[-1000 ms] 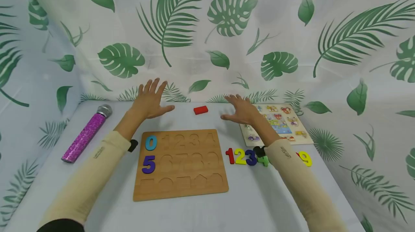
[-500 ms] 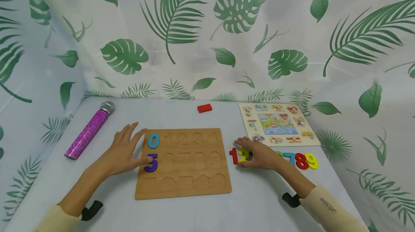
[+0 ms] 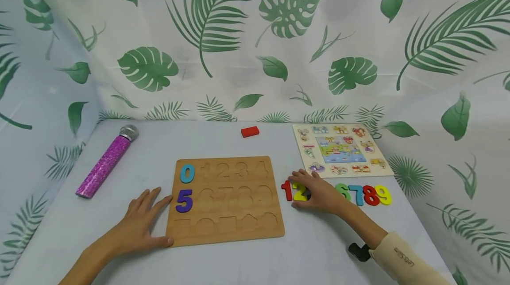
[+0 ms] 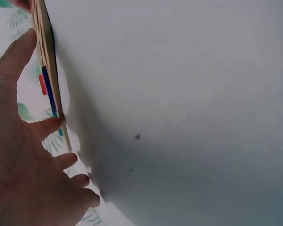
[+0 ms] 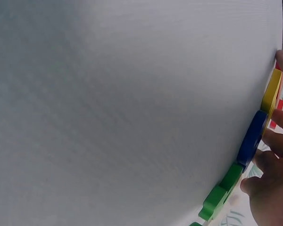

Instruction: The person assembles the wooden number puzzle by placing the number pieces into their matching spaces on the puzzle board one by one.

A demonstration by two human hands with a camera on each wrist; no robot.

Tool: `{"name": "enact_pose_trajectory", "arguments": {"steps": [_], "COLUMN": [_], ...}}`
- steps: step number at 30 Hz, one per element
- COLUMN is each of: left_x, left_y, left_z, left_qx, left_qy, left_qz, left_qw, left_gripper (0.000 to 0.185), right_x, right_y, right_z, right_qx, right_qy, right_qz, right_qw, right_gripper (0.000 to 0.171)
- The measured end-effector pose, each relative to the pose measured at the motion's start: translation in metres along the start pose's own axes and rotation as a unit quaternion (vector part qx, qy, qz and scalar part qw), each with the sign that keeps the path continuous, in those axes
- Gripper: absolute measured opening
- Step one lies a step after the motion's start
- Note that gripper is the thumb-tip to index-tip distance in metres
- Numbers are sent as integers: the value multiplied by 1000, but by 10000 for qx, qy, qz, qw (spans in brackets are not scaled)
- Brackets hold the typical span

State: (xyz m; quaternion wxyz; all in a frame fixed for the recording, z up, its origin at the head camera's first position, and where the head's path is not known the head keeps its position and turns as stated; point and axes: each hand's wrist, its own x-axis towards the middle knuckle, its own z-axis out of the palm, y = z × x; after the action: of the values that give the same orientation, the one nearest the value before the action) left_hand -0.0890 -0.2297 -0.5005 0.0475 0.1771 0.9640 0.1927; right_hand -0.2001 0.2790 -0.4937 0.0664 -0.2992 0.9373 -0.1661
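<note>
A wooden number board [image 3: 223,235] lies mid-table. The light-blue 0 [image 3: 183,173] and purple 5 [image 3: 184,204] sit in its left column. My left hand [image 3: 133,225] rests at the board's left edge, fingers spread, thumb tip at the near-left corner and index tip higher up. To the right of the board, my right hand [image 3: 320,192] reaches over the row of number pieces. Its thumb is at the foot of the yellow 2 [image 3: 299,194], its fingers past the top. The red 1 [image 3: 287,190] shows beside it; the hand mostly covers the blue 3 [image 5: 253,139] and green 4 [image 5: 214,202].
Further right in the row lie a green 6 [image 3: 339,189], light-blue 7 [image 3: 357,195], red 8 [image 3: 371,195] and yellow 9 [image 3: 388,194]. Behind them is a picture puzzle board [image 3: 342,150]. A red block [image 3: 250,132] is at the back, a glittery pink microphone [image 3: 105,163] at left.
Both hands have come back from raised positions near the back of the table. The left slid down to the board's left edge; the right settled over the number row and has barely moved since.
</note>
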Motion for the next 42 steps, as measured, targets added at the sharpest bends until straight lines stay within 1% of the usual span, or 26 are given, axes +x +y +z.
{"name": "enact_pose_trajectory", "arguments": {"steps": [3,7,18,27,31,34,38,42], "left_x": [-4,-7,-5,-4,-3,-1,3,8], "left_y": [1,3,3,2,-2,-5,-8,-11], "left_z": [3,2,3,1,0,-1,-1,-3], "left_qx": [39,16,164,119,81,113,133,136], "left_qy": [-27,-11,-69,-29,-11,38,151,170], "left_qz": [-61,-92,-180,-71,-40,-21,114,219], "left_qw": [10000,10000,9997,9999,10000,9999,9997,9995], "left_gripper": [105,105,106,106,105,102,99,98], "right_x": [1,3,5,6,8,10,14,20], "right_y": [0,-1,-3,-2,-4,-7,-8,-8], "right_z": [1,1,-1,0,1,1,0,-2], "right_qx": [-12,-19,103,91,189,248,218,209], "right_qy": [14,54,51,36,45,85,170,323], "right_qz": [-2,-60,-32,8,46,59,58,66], "right_qw": [10000,10000,9999,10000,9998,9996,9996,9992], "right_gripper": [72,70,68,68,68,67,65,63]}}
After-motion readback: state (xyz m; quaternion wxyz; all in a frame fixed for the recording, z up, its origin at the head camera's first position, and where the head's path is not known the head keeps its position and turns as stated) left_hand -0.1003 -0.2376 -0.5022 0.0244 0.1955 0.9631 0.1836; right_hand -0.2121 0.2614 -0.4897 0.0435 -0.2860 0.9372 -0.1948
